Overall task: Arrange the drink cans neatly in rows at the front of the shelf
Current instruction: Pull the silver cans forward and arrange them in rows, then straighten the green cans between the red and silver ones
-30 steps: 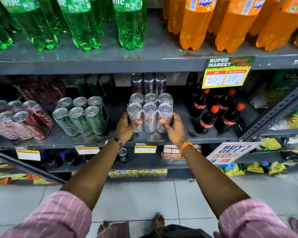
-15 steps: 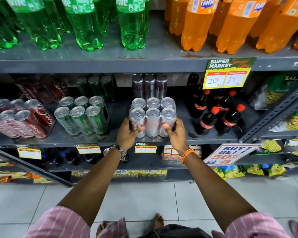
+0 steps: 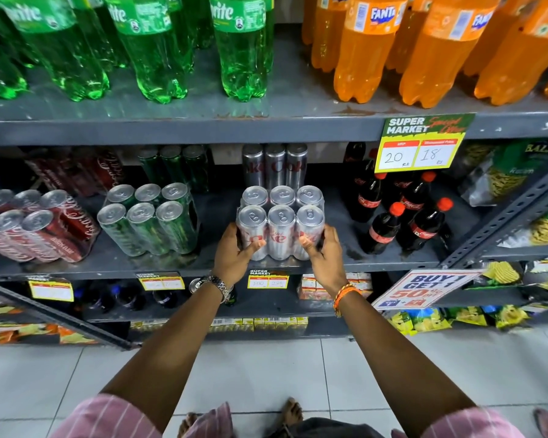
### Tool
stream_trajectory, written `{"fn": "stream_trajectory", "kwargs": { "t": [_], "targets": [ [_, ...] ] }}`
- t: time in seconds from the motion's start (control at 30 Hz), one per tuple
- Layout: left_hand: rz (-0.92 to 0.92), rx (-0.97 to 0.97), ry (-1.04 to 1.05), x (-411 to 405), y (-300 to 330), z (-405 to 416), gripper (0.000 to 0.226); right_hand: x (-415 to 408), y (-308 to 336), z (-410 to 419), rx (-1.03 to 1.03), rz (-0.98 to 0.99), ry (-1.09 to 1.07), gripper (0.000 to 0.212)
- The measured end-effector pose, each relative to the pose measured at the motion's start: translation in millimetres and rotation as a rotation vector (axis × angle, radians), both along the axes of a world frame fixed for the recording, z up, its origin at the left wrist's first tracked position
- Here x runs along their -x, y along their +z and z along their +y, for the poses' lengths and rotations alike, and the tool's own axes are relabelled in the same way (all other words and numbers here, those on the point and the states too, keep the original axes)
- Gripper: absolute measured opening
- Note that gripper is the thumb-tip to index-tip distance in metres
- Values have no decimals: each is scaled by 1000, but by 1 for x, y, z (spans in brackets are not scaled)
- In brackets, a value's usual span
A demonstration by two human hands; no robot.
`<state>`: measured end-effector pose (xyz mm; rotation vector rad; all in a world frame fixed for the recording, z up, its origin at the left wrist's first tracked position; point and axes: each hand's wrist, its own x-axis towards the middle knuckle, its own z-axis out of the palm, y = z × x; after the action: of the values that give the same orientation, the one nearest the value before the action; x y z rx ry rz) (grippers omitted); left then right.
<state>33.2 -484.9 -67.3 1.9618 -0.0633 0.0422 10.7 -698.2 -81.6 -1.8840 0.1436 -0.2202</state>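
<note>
A block of several silver Diet Coke cans (image 3: 280, 229) stands in two rows near the front of the grey middle shelf (image 3: 171, 267). My left hand (image 3: 234, 257) grips the block's left side and my right hand (image 3: 325, 257) grips its right side, thumbs on the front cans. Three more silver cans (image 3: 274, 167) stand behind at the back. To the left sits a wrapped pack of green cans (image 3: 149, 226), and further left a pack of red Coke cans (image 3: 35, 229). More green cans (image 3: 174, 165) and red cans (image 3: 86, 169) stand at the back.
Small cola bottles with red caps (image 3: 399, 222) stand right of the silver cans. Green Sprite bottles (image 3: 152, 52) and orange Fanta bottles (image 3: 424, 49) fill the shelf above. A price sign (image 3: 421, 143) hangs from that shelf's edge. A slanted metal brace (image 3: 503, 219) crosses at right.
Both hands, holding the silver can block, have drawn it slightly toward the shelf's front edge. The other packs have not moved.
</note>
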Motion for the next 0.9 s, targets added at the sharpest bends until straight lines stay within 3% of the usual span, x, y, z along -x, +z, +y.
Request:
{"fn": "stream_trajectory", "kwargs": {
  "t": [0.5, 0.6, 0.7, 0.8, 0.9],
  "targets": [
    [35, -38, -15, -1, -2, 2, 59, 4, 3, 0, 26, 18, -24, 53],
    [-14, -49, 36, 4, 1, 10, 62, 16, 9, 19, 124, -124, -213, 75],
    [-165, -67, 163, 20, 9, 41, 58, 27, 24, 53, 242, -430, -422, 69],
    [-365, -136, 335, 36, 16, 95, 40, 29, 34, 102, 218, -672, -328, 55],
    [-335, -212, 529, 41, 12, 153, 42, 30, 34, 164, 69, -614, -161, 49]
  ]
}}
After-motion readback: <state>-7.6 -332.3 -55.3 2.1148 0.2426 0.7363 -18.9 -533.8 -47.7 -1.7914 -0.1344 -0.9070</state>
